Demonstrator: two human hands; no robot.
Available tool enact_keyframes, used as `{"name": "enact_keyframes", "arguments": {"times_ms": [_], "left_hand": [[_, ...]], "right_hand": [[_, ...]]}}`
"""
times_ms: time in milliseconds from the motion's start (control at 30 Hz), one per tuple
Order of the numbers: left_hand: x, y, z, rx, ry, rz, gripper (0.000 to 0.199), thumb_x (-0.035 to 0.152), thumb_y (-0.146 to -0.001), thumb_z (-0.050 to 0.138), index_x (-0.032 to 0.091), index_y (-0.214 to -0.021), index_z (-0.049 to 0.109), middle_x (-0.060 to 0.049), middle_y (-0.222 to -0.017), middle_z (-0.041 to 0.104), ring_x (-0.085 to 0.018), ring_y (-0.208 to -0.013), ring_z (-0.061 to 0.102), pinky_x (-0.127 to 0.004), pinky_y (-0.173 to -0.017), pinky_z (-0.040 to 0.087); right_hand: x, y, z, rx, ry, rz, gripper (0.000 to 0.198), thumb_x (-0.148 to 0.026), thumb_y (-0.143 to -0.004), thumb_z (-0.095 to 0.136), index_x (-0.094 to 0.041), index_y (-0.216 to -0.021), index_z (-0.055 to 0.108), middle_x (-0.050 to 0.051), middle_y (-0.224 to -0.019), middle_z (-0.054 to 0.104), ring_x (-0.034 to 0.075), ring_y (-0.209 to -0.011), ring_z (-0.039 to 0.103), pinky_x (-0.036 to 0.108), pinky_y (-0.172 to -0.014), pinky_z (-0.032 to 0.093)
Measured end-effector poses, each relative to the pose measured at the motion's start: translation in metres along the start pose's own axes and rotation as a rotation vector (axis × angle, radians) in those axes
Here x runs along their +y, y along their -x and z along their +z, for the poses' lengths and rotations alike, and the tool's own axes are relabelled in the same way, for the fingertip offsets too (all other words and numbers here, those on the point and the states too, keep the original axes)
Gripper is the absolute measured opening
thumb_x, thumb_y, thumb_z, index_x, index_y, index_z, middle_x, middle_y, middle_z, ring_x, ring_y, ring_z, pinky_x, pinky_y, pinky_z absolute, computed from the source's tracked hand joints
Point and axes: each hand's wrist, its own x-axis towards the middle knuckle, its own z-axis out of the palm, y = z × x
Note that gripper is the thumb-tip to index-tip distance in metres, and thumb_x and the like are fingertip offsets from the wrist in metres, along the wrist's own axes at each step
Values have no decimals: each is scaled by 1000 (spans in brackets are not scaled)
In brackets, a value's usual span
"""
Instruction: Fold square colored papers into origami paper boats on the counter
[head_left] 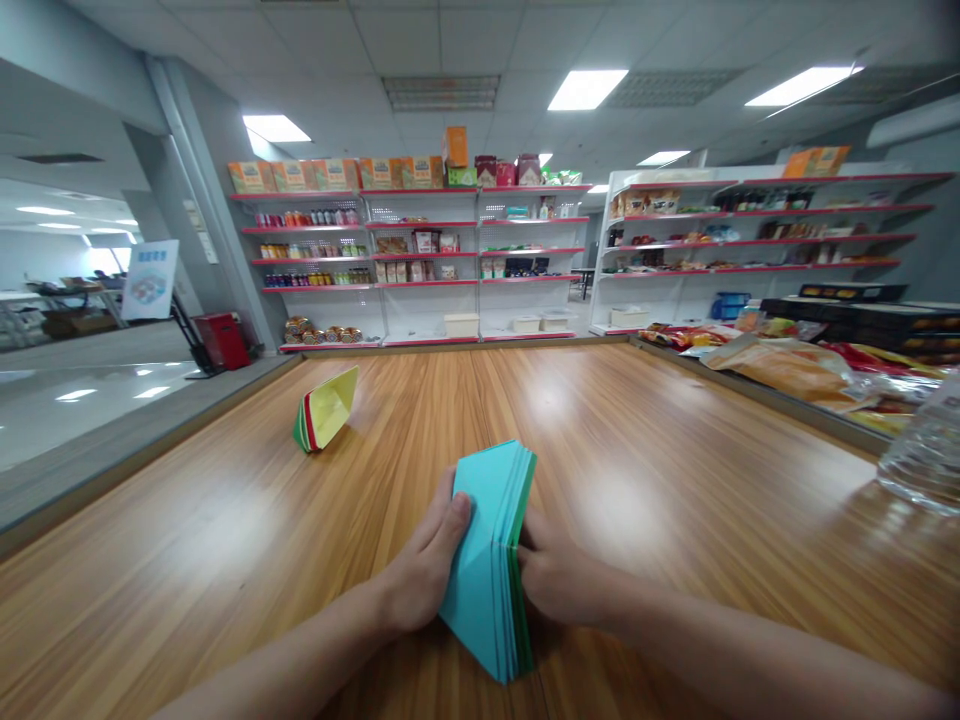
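On the wooden desk [300,545], a yellow bundle [334,410] stands left of the blue stack [480,570]. I grip the stack between my left hand [421,570] and right hand [559,575]; pressing both sides evenly should keep its sheets aligned.

At the lower centre of the frame, the thick folded turquoise-and-green paper stack [480,560] sat between the bare left hand [426,560] and the bare right hand [559,570]. On the flat brown wood-grain table [645,430], a folded yellow, red and green paper stack [330,410] lay at middle left and a clear rounded container [926,455] stood at the frame's right edge; white metal shelves with red edges [420,326] rose behind it.
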Motion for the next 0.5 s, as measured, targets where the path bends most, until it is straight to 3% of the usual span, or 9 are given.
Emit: {"name": "enact_keyframes", "arguments": {"times_ms": [133,233,333,500], "left_hand": [[-1,-12,-3,-78,-18,65,60,56,-93,32,15,-134,46,-10,-137,50,-25,-134,35,-36,-115,20],[-9,-23,-8,-55,-55,140,52,50,-94,35,15,-129,50,-11,-131,55,-24,-123,47,-38,-108,32],[-20,-33,-17,-4,-189,122,45,42,-87,51,12,-120,55,-15,-116,62,-25,-105,60,-38,-93,45],[-35,-46,-40,139,-332,112,32,32,-81,56,10,-104,62,-15,-104,65,-23,-95,63,-37,-85,49]], "right_hand": [[16,-11,-1,114,-88,72,26,-33,-79,61,-16,-99,61,7,-93,67,23,-90,60,41,-87,48],[33,-24,-13,227,-220,107,19,-31,-77,62,-15,-88,62,5,-83,67,21,-79,61,37,-76,51],[49,-36,-40,505,-271,139,18,-30,-69,68,-16,-73,59,2,-65,63,19,-62,60,34,-60,52],[68,-49,-103,814,-232,111,17,-32,-67,63,-20,-71,52,0,-58,58,17,-52,57,31,-48,50]]}}
